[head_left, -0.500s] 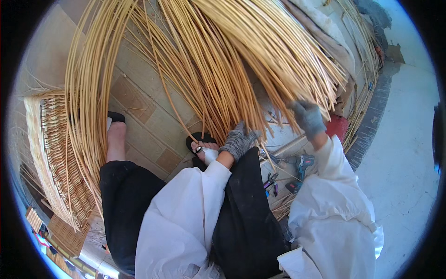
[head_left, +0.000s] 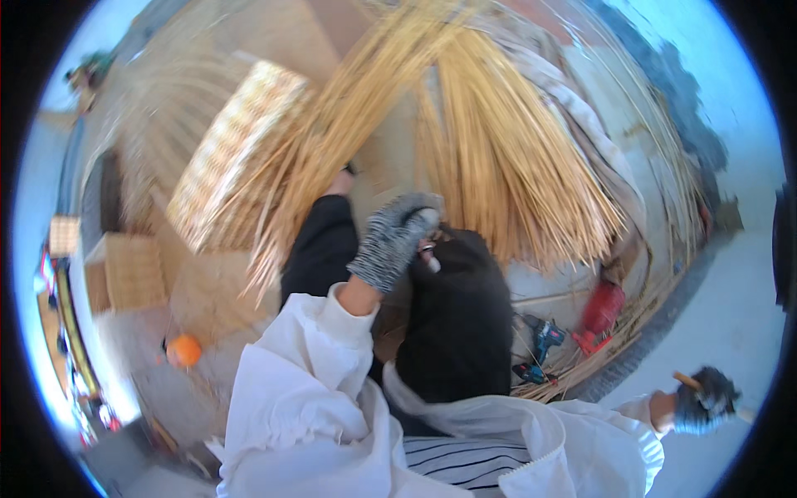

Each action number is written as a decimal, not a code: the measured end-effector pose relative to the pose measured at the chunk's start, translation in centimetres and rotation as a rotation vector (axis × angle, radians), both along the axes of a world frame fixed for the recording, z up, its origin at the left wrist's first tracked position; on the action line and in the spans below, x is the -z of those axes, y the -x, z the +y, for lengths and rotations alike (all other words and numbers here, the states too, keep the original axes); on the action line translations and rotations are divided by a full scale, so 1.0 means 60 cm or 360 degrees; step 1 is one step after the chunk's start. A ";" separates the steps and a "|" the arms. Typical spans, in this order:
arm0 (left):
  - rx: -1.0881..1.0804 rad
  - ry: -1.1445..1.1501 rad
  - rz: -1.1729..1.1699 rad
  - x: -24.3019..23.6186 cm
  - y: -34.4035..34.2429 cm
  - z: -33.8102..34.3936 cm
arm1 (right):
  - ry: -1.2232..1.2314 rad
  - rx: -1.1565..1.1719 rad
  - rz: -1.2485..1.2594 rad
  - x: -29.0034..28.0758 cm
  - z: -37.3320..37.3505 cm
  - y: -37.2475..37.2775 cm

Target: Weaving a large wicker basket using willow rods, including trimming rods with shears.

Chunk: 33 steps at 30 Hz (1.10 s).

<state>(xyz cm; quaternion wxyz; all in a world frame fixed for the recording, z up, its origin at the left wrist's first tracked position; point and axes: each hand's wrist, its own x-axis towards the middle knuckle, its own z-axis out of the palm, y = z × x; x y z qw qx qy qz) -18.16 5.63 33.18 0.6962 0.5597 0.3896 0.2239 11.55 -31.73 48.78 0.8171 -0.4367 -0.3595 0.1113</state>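
Long yellow cane rods (head_left: 498, 158) fan out in thick bundles above my knees, and the picture is blurred by motion. My left hand (head_left: 394, 241), in a grey knit glove, is curled over my dark-trousered knee (head_left: 457, 315) at the foot of the rods. A small pale-tipped object (head_left: 431, 263) sticks out of its fist. My right hand (head_left: 704, 400), also gloved, is stretched far out to the right, away from the bundles. It is closed around the end of one thin rod (head_left: 686, 381). White sleeves cover both arms.
A flat woven cane panel (head_left: 237, 145) lies at the upper left, with a wicker box (head_left: 133, 270) beside it. An orange ball (head_left: 184, 350) rests on the floor at the left. A blue power drill (head_left: 544, 336) and a red object (head_left: 599, 309) lie among loose rods at the right.
My head has swung, so the whole scene has shifted. My right hand has moved from the rod bundle far out to the lower right with a rod. My left hand stays by the knee.
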 end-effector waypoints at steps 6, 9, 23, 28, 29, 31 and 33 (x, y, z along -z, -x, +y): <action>0.0049 -0.0998 -0.0108 -0.123 0.053 -0.161 | -0.0606 -0.1343 0.1243 0.051 0.295 0.188; 0.0039 -0.1125 0.0321 -0.104 0.116 -0.161 | 0.0484 -0.1124 0.1165 0.163 0.420 0.381; -0.0252 -0.0233 0.0879 0.037 0.446 -0.170 | 0.1111 -0.1625 0.0618 0.214 0.584 0.477; -0.0121 -0.0643 0.0753 -0.004 0.393 -0.157 | 0.1508 -0.1298 0.0324 0.198 0.569 0.470; -0.0175 -0.0523 0.0554 -0.011 0.376 -0.160 | 0.1419 -0.1289 0.0337 0.199 0.567 0.468; -0.0374 -0.0330 0.0250 -0.016 0.343 -0.170 | 0.1197 -0.1340 0.0737 0.209 0.566 0.464; -0.0473 -0.0294 0.0052 -0.011 0.313 -0.184 | 0.0998 -0.1214 0.1120 0.227 0.566 0.454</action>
